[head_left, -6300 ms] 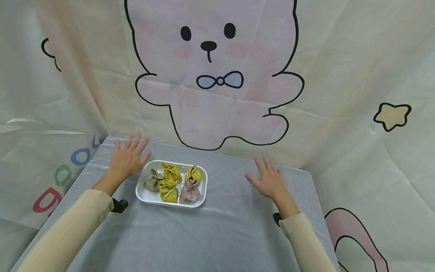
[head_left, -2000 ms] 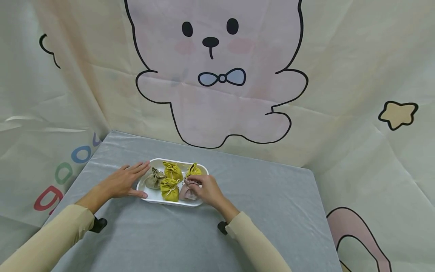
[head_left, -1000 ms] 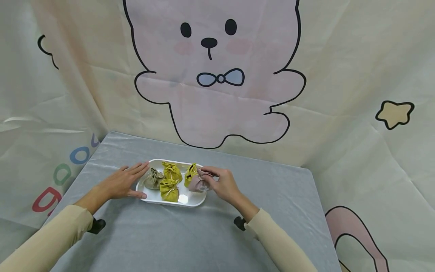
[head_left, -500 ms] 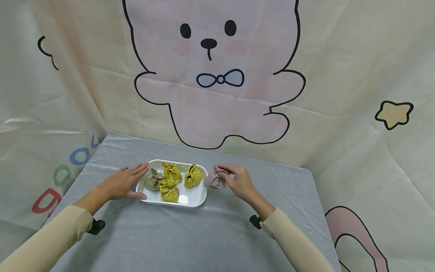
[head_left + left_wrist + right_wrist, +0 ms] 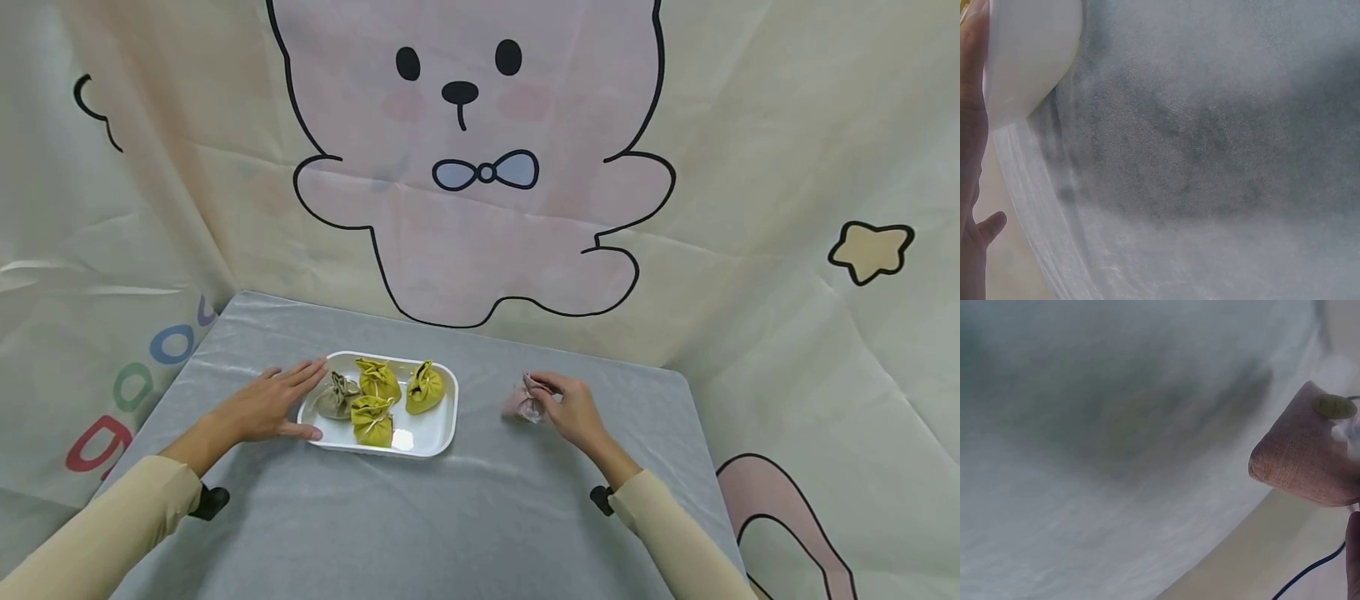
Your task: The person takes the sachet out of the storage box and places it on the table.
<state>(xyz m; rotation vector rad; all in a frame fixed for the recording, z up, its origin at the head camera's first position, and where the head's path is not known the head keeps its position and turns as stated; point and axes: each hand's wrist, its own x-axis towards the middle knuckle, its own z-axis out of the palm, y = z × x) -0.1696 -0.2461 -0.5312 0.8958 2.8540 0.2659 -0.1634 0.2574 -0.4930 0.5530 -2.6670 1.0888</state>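
A grey cloth-covered table (image 5: 420, 517) stands before a cream backdrop printed with a cartoon bear (image 5: 472, 158). The small pink pouch (image 5: 521, 403), coarse-woven and gathered at its neck, seems to rest on the cloth right of the white tray (image 5: 420, 437), its top pinched by the right hand (image 5: 573, 412). The left hand (image 5: 262, 406) lies flat with relaxed fingers against the tray's left rim.

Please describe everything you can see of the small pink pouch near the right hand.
The pink pouch is a small bag of coarse, linen-like cloth in dusty pink, gathered at the top into a ruffled neck. It sits upright on the grey table cloth, well to the right of the white tray and apart from it. The right hand pinches its neck from the right. In the right wrist view a small round yellowish tag shows on its side.
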